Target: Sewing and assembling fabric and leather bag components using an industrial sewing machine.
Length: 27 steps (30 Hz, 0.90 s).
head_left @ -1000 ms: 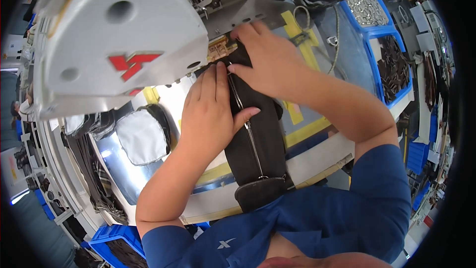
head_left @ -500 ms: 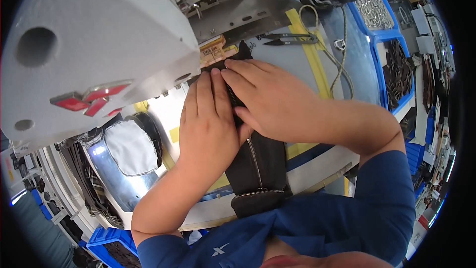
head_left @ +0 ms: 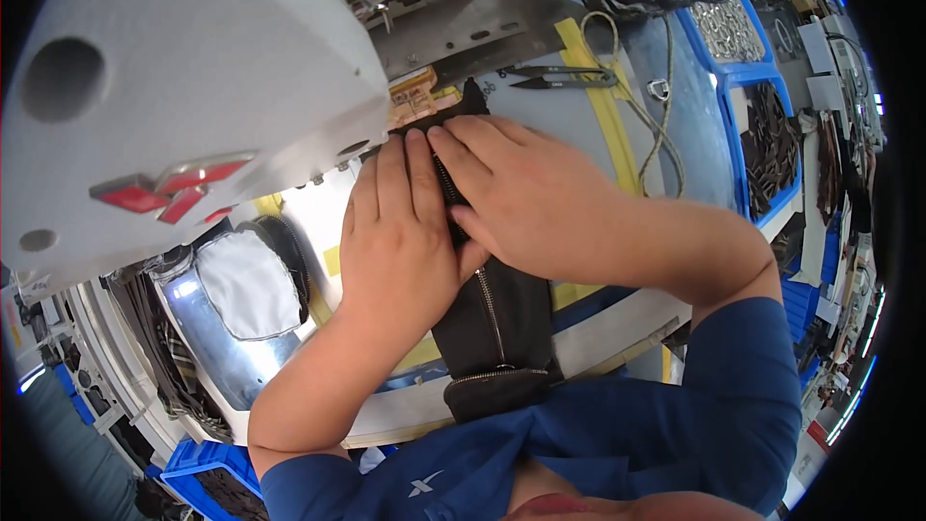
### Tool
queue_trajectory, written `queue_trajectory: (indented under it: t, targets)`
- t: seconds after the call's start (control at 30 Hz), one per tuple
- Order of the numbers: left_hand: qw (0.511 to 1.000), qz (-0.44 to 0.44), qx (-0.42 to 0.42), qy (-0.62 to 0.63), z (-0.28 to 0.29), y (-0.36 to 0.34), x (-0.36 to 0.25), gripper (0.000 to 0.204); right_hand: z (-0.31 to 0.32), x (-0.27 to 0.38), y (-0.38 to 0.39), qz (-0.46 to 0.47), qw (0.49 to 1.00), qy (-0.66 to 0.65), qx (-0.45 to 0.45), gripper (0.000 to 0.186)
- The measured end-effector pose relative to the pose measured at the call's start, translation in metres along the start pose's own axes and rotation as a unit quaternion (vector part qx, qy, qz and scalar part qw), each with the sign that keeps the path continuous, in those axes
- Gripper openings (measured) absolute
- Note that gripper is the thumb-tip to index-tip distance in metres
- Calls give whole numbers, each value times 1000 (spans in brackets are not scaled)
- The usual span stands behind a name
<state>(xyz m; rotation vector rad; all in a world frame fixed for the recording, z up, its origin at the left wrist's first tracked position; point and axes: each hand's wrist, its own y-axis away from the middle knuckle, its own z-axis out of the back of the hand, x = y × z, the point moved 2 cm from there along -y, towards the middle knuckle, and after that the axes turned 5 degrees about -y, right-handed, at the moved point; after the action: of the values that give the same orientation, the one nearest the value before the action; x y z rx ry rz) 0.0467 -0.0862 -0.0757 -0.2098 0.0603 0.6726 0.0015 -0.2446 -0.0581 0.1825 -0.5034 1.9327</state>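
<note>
A dark fabric piece with a metal zipper [head_left: 495,318] runs from the table's front edge up under both my hands. My left hand [head_left: 397,232] lies flat on its left side, fingers stretched out toward a small tan block [head_left: 413,96]. From the right, my right hand [head_left: 516,193] presses on the other side, its fingers extended and the fingertips close to those of the left. Between the hands a stretch of zipper shows, and the thumbs nearly meet over it. The fabric's far edge lies against the block.
A large grey sewing machine head [head_left: 193,68] stands at the left. Thread snips [head_left: 564,77] and a looped cord [head_left: 666,135] lie at the far right. Blue bins hold metal rings [head_left: 723,29] and brown pieces [head_left: 767,150]. A round white-and-black fabric piece [head_left: 246,285] rests at the left.
The whole view has shifted slightly. Both hands keep nearly the same pose on the fabric, with no clear movement of the piece.
</note>
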Motion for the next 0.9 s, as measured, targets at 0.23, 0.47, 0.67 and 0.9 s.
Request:
queue_trajectory:
  t: [0.23, 0.47, 0.67, 0.9]
  targets:
    - [1000, -6, -7, 1, 0, -2, 0, 86, -3, 0, -1, -3, 999, 30, 12, 57]
    - [1000, -12, -11, -7, -2, 1, -1, 85, -3, 0, 0, 2, 999, 41, 29, 55]
    - [1000, 2, -9, 15, -1, 0, 0, 83, -1, 2, -2, -1, 999, 39, 11, 53]
    - [1000, -5, -11, 7, -5, 3, -4, 81, -3, 2, 0, 16, 998, 57, 29, 54]
